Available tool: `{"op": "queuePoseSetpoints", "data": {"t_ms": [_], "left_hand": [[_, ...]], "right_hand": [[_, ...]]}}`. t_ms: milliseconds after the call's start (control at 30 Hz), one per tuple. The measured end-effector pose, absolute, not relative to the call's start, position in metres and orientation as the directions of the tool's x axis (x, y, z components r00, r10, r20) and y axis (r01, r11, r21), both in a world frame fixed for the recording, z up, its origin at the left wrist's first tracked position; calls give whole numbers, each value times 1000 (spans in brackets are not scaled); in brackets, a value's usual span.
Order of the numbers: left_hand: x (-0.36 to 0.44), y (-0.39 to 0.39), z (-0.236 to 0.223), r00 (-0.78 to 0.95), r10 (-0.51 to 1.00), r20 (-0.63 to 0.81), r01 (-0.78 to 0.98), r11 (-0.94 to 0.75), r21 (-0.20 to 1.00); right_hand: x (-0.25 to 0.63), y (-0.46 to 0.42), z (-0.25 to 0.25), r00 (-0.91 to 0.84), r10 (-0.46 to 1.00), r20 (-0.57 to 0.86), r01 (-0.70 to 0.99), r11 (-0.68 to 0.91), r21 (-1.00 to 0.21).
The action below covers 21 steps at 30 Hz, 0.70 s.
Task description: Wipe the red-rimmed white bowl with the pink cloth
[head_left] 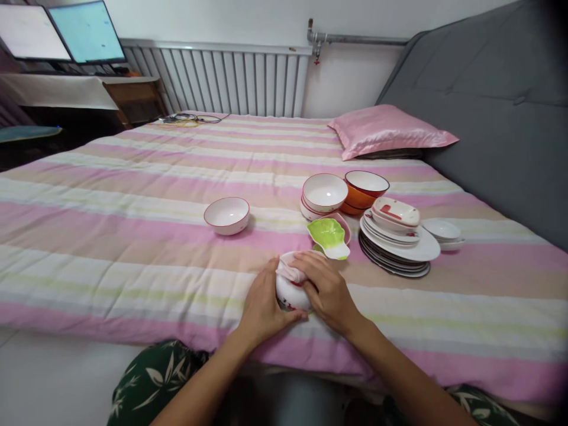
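**Bowl [293, 297] and cloth [289, 270] in hand, crockery crowded close by**

Head view, only one I've got. The bowl, white with a red pattern, sits near the front edge of the striped bed [146, 260], between both hands. Left hand [265, 305] curves around its left side, thumb wrapped along the near side, so that grip is closed against the bowl. Right hand [329, 290] has bent fingers pressing the pale pink cloth onto the top. Can't tell which way up the bowl is, too much is covered.

Just beyond is a green leaf-shaped dish [327, 232], so close I can't say if they touch. Farther back: stacked red-rimmed bowls [325, 194] and orange bowls [356, 199]. To the right, a plate stack [428, 245] with small rectangular dishes [396, 213] on top. One lone bowl [226, 216] is off to the left.

My worry: the mattress is probably soft, so a hard push could tip the bowl out of the left hand, and the near edge isn't far off. A right elbow or wrist swinging wide might clip that plate stack too, and it looks top-heavy to me.
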<state>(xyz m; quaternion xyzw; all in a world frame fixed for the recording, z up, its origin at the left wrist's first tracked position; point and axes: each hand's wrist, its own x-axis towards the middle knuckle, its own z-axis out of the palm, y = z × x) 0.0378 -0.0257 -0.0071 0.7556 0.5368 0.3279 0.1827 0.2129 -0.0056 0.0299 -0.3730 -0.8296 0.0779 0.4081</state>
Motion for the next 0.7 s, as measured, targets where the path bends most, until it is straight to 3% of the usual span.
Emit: {"op": "queuePoseSetpoints", "data": {"t_ms": [167, 467, 700], "left_hand": [[37, -26, -8, 205, 939, 277, 686, -339, 643], [36, -25, -7, 240, 928, 286, 691, -370, 621], [36, -25, -5, 252, 922, 295, 686, -385, 617]], "right_hand": [[213, -9, 34, -490, 679, 548, 563, 726, -396], [224, -6, 45, -534, 673, 511, 474, 739, -478], [232, -10, 59, -557, 730, 396, 663, 678, -318]]}}
